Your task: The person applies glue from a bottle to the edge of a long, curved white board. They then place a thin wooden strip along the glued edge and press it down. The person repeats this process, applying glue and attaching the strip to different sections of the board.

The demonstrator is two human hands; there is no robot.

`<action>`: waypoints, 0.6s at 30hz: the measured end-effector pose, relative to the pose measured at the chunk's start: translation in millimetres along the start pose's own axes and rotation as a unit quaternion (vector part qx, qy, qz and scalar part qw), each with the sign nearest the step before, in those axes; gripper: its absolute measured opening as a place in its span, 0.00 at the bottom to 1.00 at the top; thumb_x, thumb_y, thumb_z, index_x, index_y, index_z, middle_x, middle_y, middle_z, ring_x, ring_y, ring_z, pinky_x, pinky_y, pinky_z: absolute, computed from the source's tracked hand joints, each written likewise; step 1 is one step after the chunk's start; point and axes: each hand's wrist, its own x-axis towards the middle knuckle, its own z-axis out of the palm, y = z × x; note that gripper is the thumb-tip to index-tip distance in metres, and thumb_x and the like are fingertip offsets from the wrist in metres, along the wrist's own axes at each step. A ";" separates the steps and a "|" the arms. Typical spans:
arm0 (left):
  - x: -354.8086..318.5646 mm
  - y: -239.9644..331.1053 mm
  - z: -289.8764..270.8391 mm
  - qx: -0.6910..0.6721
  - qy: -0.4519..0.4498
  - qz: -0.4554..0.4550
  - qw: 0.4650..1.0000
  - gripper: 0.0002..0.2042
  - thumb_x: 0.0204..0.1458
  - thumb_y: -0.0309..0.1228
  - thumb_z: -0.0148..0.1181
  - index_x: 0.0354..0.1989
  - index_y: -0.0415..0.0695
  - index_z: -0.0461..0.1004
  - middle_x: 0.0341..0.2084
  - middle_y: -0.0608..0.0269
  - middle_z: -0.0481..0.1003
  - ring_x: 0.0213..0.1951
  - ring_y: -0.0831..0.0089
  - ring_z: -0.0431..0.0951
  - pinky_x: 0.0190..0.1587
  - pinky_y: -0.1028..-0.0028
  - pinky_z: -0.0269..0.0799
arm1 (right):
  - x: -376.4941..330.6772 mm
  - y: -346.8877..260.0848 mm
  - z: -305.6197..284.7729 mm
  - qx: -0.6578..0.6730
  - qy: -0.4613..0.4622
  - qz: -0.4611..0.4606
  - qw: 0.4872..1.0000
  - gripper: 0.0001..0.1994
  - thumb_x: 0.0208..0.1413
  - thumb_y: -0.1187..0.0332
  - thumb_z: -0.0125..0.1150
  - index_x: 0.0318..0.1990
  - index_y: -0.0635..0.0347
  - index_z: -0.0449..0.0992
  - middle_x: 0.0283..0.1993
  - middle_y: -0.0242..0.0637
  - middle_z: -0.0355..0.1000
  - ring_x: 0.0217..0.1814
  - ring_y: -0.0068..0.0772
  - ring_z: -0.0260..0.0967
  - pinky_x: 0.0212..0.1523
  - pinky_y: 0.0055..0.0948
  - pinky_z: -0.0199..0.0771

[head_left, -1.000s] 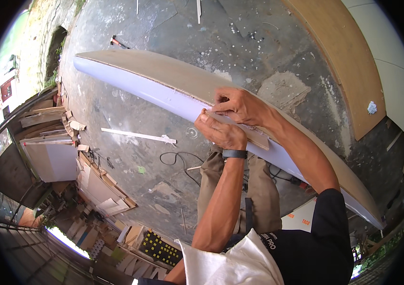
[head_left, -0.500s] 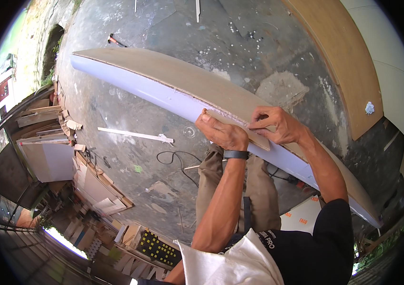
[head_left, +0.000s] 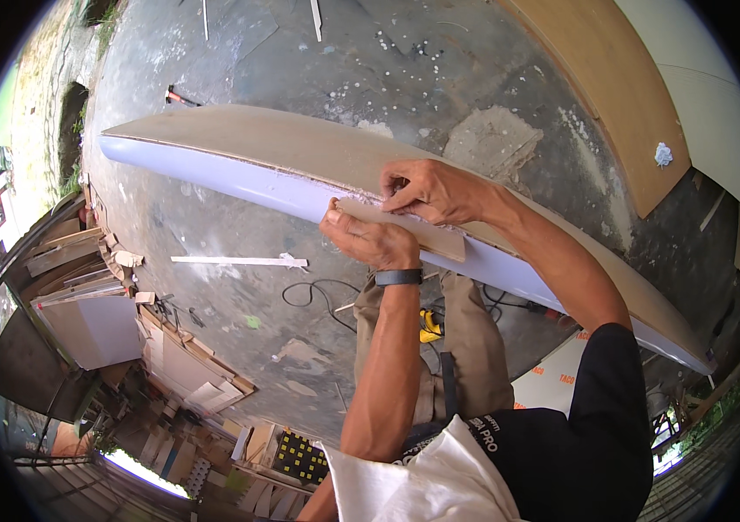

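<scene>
A long panel crosses in front of me, with a dull brown top and a glossy pale lilac side. Along the edge where the two meet, the surface looks rough and flaky. My left hand, wearing a dark wristband, grips a small thin beige board strip from below and holds it along this edge. The fingers of my right hand are pinched together at the rough edge, just above the strip. Whatever may be between those fingertips is too small or hidden to tell.
A hammer lies on the concrete floor beyond the panel. Nearer are a white strip, a black cable and a yellow tool between my legs. Stacked boards stand at left; a large brown sheet lies at right.
Both hands have shifted left along the panel's edge, the board strip with them. The view has moved a little, and the yellow tool now shows between my legs.
</scene>
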 end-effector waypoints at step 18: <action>1.5 -10.1 1.1 0.024 0.012 0.032 0.999 0.29 0.74 0.51 0.32 0.50 0.33 0.70 0.43 0.49 0.72 0.45 0.58 0.74 0.52 0.59 0.69 | -102.1 -28.3 -16.7 -0.017 0.041 0.111 0.993 0.15 0.44 0.84 0.67 0.41 0.60 0.87 0.41 0.38 0.78 0.43 0.41 0.78 0.44 0.35 0.78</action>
